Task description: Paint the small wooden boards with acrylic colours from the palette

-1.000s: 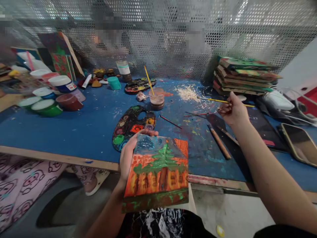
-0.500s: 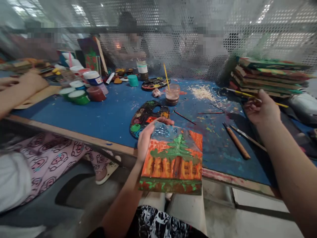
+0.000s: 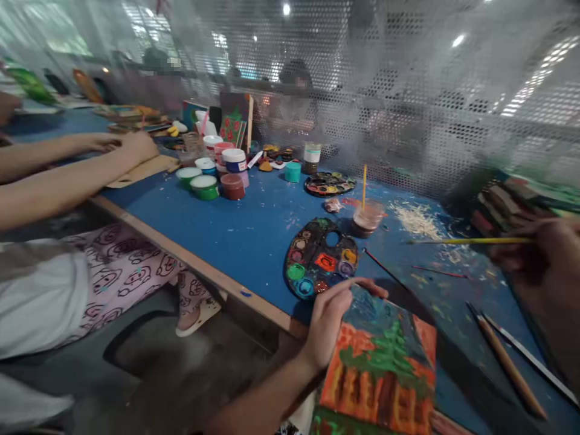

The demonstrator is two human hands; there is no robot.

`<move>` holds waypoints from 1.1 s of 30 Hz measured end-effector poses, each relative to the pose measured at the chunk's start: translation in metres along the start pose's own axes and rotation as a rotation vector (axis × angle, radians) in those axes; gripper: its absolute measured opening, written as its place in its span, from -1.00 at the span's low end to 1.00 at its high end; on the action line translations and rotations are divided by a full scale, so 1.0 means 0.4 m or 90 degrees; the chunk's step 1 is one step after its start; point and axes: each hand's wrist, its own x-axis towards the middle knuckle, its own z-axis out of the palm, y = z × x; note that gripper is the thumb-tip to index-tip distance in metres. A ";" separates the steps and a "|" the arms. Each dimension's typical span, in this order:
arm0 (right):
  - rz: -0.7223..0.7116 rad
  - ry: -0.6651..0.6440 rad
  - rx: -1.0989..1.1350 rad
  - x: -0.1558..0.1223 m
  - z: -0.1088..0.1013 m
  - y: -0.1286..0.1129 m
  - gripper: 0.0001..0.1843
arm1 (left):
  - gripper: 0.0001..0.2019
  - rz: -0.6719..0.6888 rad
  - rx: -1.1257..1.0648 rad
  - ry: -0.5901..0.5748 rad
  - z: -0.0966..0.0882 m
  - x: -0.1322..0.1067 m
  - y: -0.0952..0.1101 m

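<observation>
Currently, left hand (image 3: 330,323) clamped on painted board (image 3: 378,374), palette (image 3: 314,244) at its 11 o'clock. Right hand (image 3: 550,260) closed on yellow brush (image 3: 480,240). Tub label (image 3: 241,165) too blurred to read.

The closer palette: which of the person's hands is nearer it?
Left. The left hand, holding the painted panel, is just in front of the palette; the right hand, with the yellow brush, is well to its right.
</observation>
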 end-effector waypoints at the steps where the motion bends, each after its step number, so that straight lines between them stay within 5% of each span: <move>1: 0.013 -0.075 -0.014 -0.021 0.052 -0.029 -0.77 | -0.70 -0.014 -0.016 0.001 -0.002 -0.002 -0.004; 3: -0.037 -0.331 -0.076 -0.059 0.158 -0.071 -0.80 | -0.70 -0.035 -0.041 0.006 -0.005 -0.004 -0.010; 6: -0.163 -0.525 -0.132 -0.094 0.286 -0.094 -0.76 | -0.69 -0.054 -0.064 0.010 -0.007 -0.009 -0.014; 9: -0.270 -0.542 -0.182 -0.110 0.347 -0.086 -0.68 | -0.69 -0.068 -0.060 0.034 -0.013 -0.016 -0.016; 14: -0.286 -0.570 -0.195 -0.118 0.343 -0.059 -0.70 | -0.65 -0.111 -0.012 0.123 -0.029 -0.026 -0.029; 22: -0.253 -0.635 -0.189 -0.118 0.350 -0.046 -0.75 | -0.66 -0.112 -0.052 -0.021 -0.017 -0.019 -0.009; 30: -0.276 -0.640 -0.208 -0.120 0.340 -0.056 -0.78 | -0.65 -0.126 -0.038 0.079 -0.020 -0.025 -0.018; 33: -0.285 -0.634 -0.214 -0.123 0.333 -0.059 -0.78 | -0.66 -0.128 -0.044 0.065 -0.016 -0.023 -0.012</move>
